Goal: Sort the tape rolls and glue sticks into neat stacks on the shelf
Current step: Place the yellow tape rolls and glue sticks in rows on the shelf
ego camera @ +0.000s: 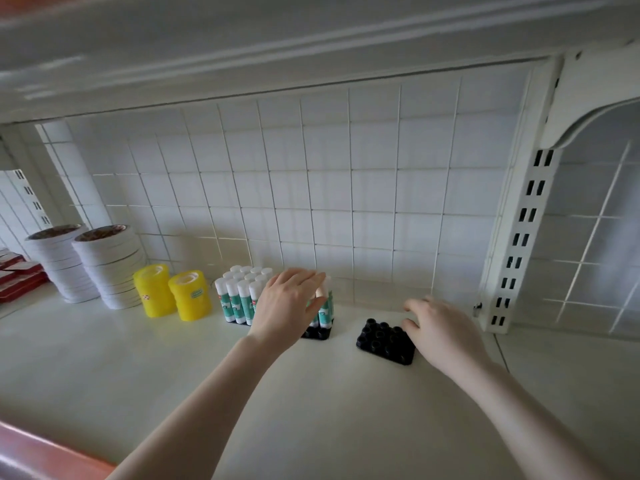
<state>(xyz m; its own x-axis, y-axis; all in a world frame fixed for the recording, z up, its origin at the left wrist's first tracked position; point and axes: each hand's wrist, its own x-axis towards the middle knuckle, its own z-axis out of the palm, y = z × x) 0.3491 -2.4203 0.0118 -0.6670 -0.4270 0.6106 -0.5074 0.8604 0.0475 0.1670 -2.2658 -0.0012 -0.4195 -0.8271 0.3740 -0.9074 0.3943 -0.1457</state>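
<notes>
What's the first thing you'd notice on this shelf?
Two bright yellow tape rolls stand left of centre, beside tall stacks of white tape rolls. In the middle, the left hand reaches over upright glue sticks, while the right hand touches an empty black holder tray.

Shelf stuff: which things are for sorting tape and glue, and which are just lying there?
For the job:
white tape stacks
yellow tape rolls
glue sticks
empty black holder

Just lying there:
red boxes
</notes>
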